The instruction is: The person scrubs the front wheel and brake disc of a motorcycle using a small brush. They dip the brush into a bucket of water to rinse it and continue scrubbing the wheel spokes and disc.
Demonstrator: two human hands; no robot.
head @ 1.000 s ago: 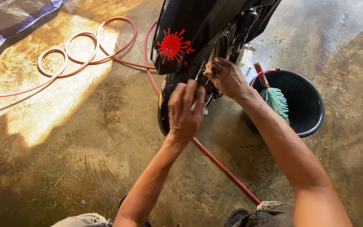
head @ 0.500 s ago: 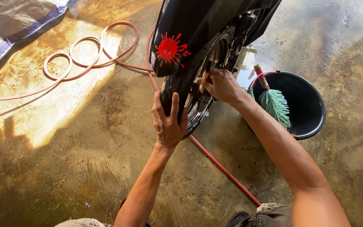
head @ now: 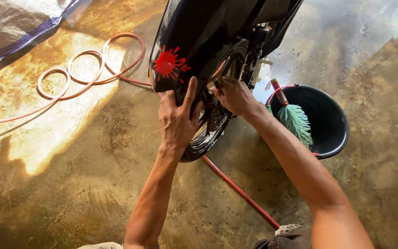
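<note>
Head view: wet, stained concrete floor [head: 70, 193]; left hand [head: 178, 121] fingers spread flat on the black fender [head: 199, 41], right hand [head: 234, 96] fingers' grip unclear.

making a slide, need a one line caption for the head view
Left hand on a black fender, right hand at the wheel, hose and bucket on the wet floor.

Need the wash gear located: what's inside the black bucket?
In the black bucket a green-bristled brush with a red handle leans against the rim. The bucket's dark bottom is in shadow; any water there cannot be made out.
</note>
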